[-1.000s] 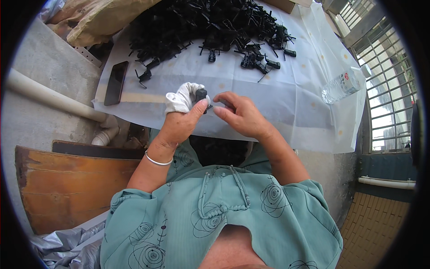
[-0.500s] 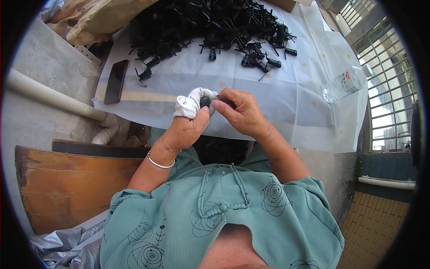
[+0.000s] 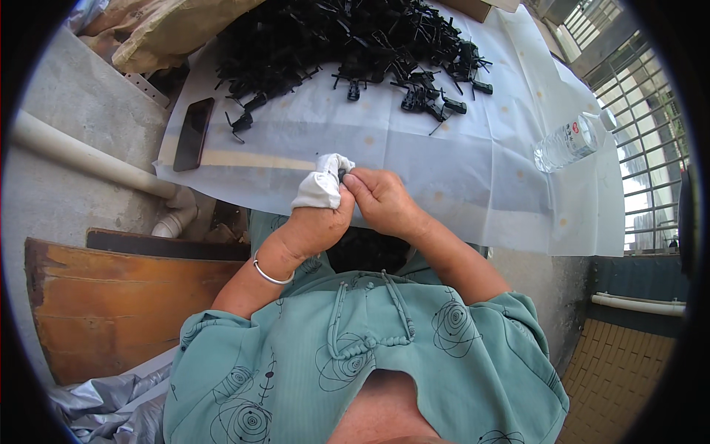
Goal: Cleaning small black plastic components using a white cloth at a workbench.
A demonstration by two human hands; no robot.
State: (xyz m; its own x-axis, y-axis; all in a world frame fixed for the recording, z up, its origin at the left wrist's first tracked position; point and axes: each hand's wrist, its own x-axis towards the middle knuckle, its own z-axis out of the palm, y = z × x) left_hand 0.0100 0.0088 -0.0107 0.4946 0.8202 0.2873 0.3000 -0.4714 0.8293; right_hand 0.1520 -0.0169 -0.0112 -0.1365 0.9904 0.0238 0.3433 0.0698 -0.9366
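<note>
My left hand (image 3: 319, 226) is wrapped in a white cloth (image 3: 318, 191) over its fingers and closed on a small black plastic part (image 3: 342, 175). Only a sliver of that part shows between cloth and thumb. Pressed against it from the right is my right hand (image 3: 386, 204), its thumb and fingers pinched together; what they grip is hidden. Both hands meet just over the near edge of the table. Farther back lies a large heap of black plastic parts (image 3: 333, 44) with thin prongs, several of them loose at its front.
A dark phone (image 3: 194, 135) lies at the table's left side, and a clear water bottle (image 3: 566, 144) on its side at the right. White sheeting (image 3: 473, 192) covers the table. Brown paper (image 3: 166, 37) sits at the back left; a barred window (image 3: 640, 140) stands right.
My right hand has moved down and left, closing in against the part. The dark, flat piece seen in its fingers earlier is out of sight. My left hand has turned and lowered slightly.
</note>
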